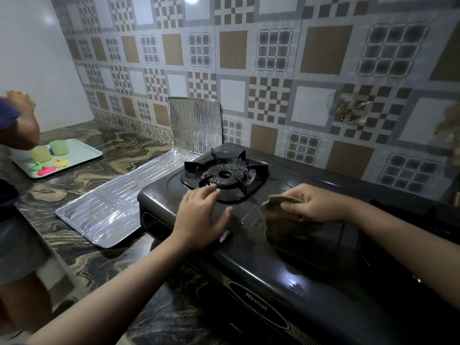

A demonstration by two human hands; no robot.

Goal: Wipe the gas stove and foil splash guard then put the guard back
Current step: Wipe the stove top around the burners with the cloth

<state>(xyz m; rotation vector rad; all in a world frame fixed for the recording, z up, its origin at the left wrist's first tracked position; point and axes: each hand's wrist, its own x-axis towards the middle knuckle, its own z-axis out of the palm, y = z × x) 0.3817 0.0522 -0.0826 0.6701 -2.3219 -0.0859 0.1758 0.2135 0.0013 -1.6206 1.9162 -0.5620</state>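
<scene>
Two jobs look unfinished, judging by how things lie. At far left a second person's arm reaches over a tray of coloured cups. The foil splash guard lies mostly flat on the marbled counter just beside the stove, one end panel propped up against the tiled wall, with brownish specks on it, so it seems unwiped and not yet back in place. The left hand rests flat with straight fingers on the black Rinnal gas stove near the burner. The right hand grips a brown cloth pressed to the stove top, so wiping appears under way.
</scene>
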